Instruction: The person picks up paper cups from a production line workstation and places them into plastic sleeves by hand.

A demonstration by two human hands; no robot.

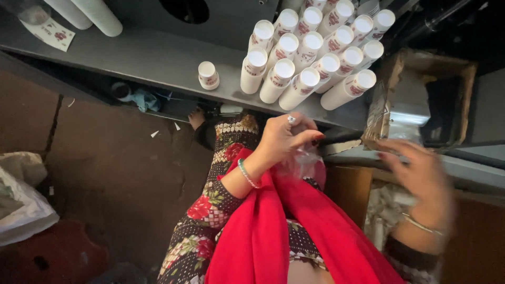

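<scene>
My left hand pinches a piece of thin clear plastic film just below the edge of a grey metal table. A ring and a bracelet show on that hand and wrist. My right hand is blurred, fingers spread, holding nothing, near an open cardboard box with a clear plastic liner. Several tall stacks of white paper cups with red print stand on the table above my left hand. One short stack of cups stands apart to their left.
A red scarf hangs over my patterned dress. More white cup stacks lie at the table's top left beside a printed paper sheet. A white plastic bag lies on the brown floor at left. A round hole opens in the machine top.
</scene>
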